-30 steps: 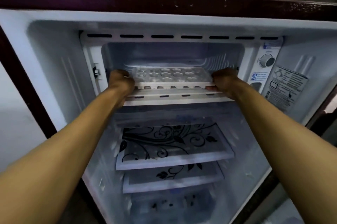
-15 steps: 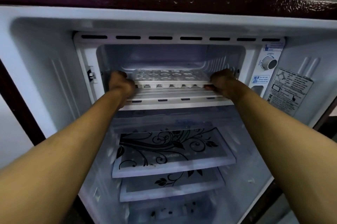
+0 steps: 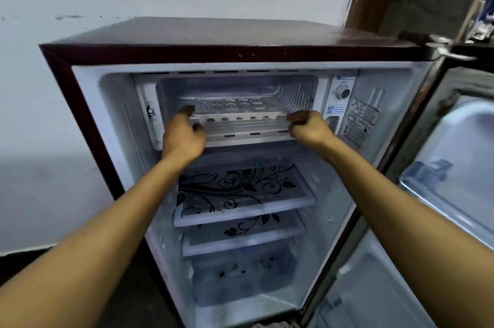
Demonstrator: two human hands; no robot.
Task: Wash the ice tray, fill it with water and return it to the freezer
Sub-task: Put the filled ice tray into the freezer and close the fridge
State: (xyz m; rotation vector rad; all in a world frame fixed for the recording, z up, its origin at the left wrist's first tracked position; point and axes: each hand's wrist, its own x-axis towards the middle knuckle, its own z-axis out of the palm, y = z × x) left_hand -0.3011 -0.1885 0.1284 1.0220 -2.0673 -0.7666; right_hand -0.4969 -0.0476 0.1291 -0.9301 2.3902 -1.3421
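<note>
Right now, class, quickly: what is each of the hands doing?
Left hand: curled at the left end of the ice tray, thumb on its edge, gripping it.
Right hand: curled, pinching the tray's right end.

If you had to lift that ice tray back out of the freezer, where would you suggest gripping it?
Pinch the ice tray by its two short end rims, coming from the open front, one hand per end. It lies flat and wide in the freezer compartment, and a level two-handed hold would likely avoid spilling.

White shelf (image 3: 240, 194), black floral pattern
</note>
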